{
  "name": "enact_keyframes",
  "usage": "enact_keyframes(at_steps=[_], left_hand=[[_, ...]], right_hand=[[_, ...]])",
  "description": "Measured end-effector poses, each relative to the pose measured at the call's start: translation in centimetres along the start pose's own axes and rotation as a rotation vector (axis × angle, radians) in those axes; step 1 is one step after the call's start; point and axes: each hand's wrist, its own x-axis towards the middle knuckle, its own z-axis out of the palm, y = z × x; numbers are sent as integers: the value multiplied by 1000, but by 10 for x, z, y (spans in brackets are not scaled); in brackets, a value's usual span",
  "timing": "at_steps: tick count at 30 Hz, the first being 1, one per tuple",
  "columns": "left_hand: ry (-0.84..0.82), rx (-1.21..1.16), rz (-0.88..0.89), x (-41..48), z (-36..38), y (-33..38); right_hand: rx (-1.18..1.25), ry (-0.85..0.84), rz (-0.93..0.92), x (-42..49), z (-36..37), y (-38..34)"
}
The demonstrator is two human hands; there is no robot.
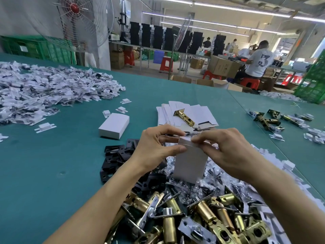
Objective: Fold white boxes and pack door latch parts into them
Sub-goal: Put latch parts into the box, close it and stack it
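Note:
I hold a white box [190,164] upright above the parts pile, its top flap end between my fingers. My left hand [156,147] pinches the top left edge, and my right hand [226,148] presses the flap from the right. A closed white box [114,125] lies on the green table [52,164] to the left. Flat unfolded boxes [200,113] are stacked behind my hands, with a brass latch [184,117] lying on top. Brass door latches [202,213] are heaped near the front edge, beside black strike plates [116,155] and small bagged screws [216,175].
A large heap of white plastic parts and bags [44,92] covers the far left of the table. More latches [269,118] lie at the right. A big fan [77,20], green crates [38,48], cardboard boxes and seated people stand beyond the table.

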Motion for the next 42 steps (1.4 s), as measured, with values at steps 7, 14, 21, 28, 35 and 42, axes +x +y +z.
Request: enact_keyframes(at_steps=[7,14,21,28,35,42], left_hand=[[-12,97,108,0,1,-1],[-26,222,136,4,-1,-4],[-36,147,-26,5,-1,-7],[-129,220,-214,5,-3,1],[190,-180,-311,12,-1,25],[448,-71,-327,24,-24,7]], right_hand=[[157,-34,-54,-10,3,13],[203,3,-8,-12,15,20],[390,48,59,-16,29,21],[934,354,364,0,21,2],[1486,414,717,31,39,-38],[1275,97,653,57,57,-31]])
